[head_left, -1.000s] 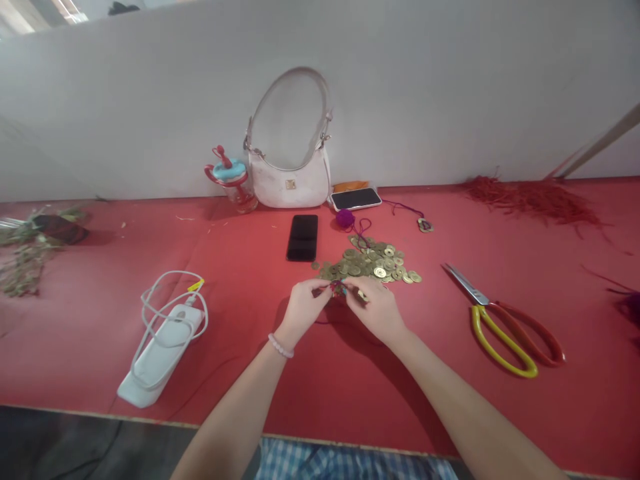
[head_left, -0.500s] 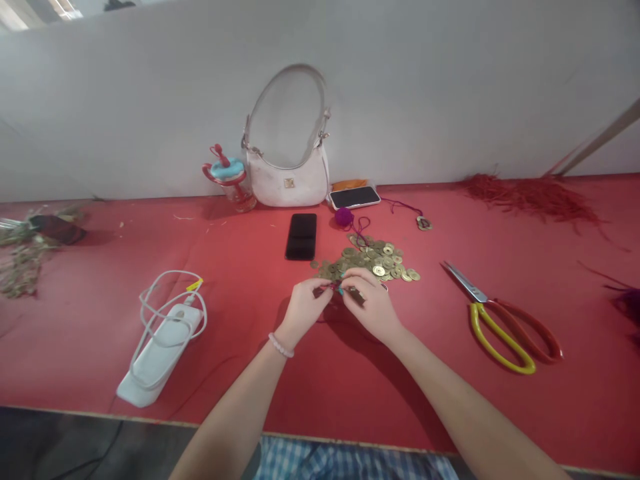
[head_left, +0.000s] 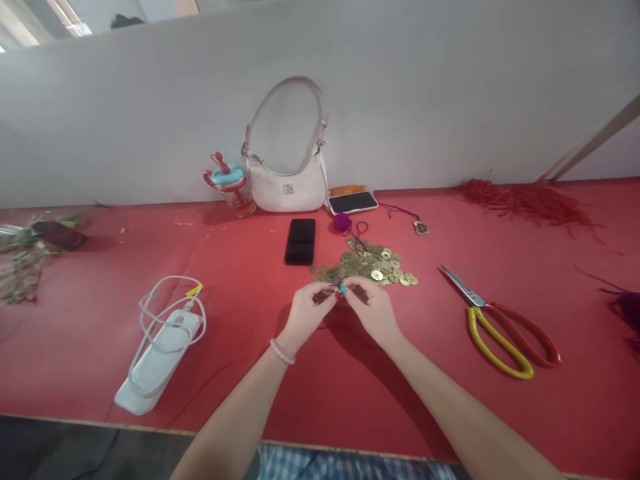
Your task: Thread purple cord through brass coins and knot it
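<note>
My left hand (head_left: pixel 309 312), with a pale bead bracelet (head_left: pixel 283 352) at its wrist, pinches a thin purple cord (head_left: pixel 340 285) over the red table (head_left: pixel 350 393). Fingertip to fingertip with it, my right hand (head_left: pixel 373 308) closes on the same small bit of cord. A speck of turquoise shows between the fingertips; whether it is a nail or a bead I cannot tell. Just beyond both hands spreads a pile of brass coins (head_left: pixel 377 261) with holes in their middles. A purple ball of yarn (head_left: pixel 342 222) lies behind the pile, its strand trailing onto the coins.
Scissors (head_left: pixel 477 303) with yellow and red handles lie to the right. A black phone (head_left: pixel 301 241), white handbag (head_left: pixel 287 183), lidded cup (head_left: pixel 235 190) and second phone (head_left: pixel 353 203) are at the back. A white power bank (head_left: pixel 160 360) with cable sits left; red shreds (head_left: pixel 525 203) lie back right.
The right fingers have turned and drawn in close to the left fingertips; the coin-like piece seen under the right hand no longer shows. The view has tilted slightly upward.
</note>
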`<state>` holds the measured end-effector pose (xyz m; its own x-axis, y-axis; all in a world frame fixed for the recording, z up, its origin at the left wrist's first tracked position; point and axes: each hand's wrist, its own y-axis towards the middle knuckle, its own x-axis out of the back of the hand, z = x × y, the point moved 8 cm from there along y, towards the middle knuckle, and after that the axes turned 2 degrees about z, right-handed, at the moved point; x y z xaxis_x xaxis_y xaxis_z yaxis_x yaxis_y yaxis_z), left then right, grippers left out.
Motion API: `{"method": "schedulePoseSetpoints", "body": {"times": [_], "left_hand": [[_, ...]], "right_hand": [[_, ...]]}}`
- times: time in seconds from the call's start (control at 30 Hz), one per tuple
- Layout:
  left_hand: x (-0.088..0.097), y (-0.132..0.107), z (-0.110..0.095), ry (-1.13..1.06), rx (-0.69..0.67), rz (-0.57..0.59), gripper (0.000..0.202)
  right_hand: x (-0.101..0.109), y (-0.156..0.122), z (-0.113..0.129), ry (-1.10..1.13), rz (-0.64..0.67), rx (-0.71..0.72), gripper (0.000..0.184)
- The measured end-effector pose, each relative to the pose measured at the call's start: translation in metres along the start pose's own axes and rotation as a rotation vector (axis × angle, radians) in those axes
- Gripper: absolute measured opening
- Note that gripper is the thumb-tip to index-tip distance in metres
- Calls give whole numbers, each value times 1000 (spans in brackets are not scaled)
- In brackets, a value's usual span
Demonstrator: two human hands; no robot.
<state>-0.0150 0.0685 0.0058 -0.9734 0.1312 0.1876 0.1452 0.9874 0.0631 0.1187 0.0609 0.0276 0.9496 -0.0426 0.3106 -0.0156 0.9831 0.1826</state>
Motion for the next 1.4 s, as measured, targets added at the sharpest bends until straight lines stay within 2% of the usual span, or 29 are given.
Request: {"method": "schedulePoseSetpoints", "body": {"times": [0.1, 0.27, 0.43, 0.57, 0.67, 0.8, 0.93, 1.07, 1.27, 1.4], "left_hand": [[3, 1, 2, 11, 4, -19, 16], [8, 3, 6, 58, 38, -60, 15], [12, 1, 5, 147, -3, -99, 13], [10, 1, 5, 166, -29, -84, 14], [7, 0, -2, 176, -67, -60, 12], [2, -3, -13, 227, -134, -23, 11], [-1, -4, -18, 274, -165, -3, 10], [0, -4, -21, 272, -170, -1, 10], [-2, -5, -20, 204, -171, 15, 9], [1, -6, -14, 91, -166, -23, 20]], "right_hand": [[-2, 0, 1, -1, 23, 16, 8], [1, -1, 12, -128, 15, 133, 6], [-1, -5, 13, -260, 17, 161, 6], [-5, -9, 15, -256, 56, 207, 6], [-4, -8, 11, -180, 65, 143, 12], [-2, -4, 4, -157, 64, 42, 10], [-5, 0, -1, -140, 85, 12, 11], [-7, 2, -9, 48, 98, -36, 11], [-16, 2, -25, 413, 141, -223, 18], [-19, 2, -31, 510, 150, -281, 22]]}}
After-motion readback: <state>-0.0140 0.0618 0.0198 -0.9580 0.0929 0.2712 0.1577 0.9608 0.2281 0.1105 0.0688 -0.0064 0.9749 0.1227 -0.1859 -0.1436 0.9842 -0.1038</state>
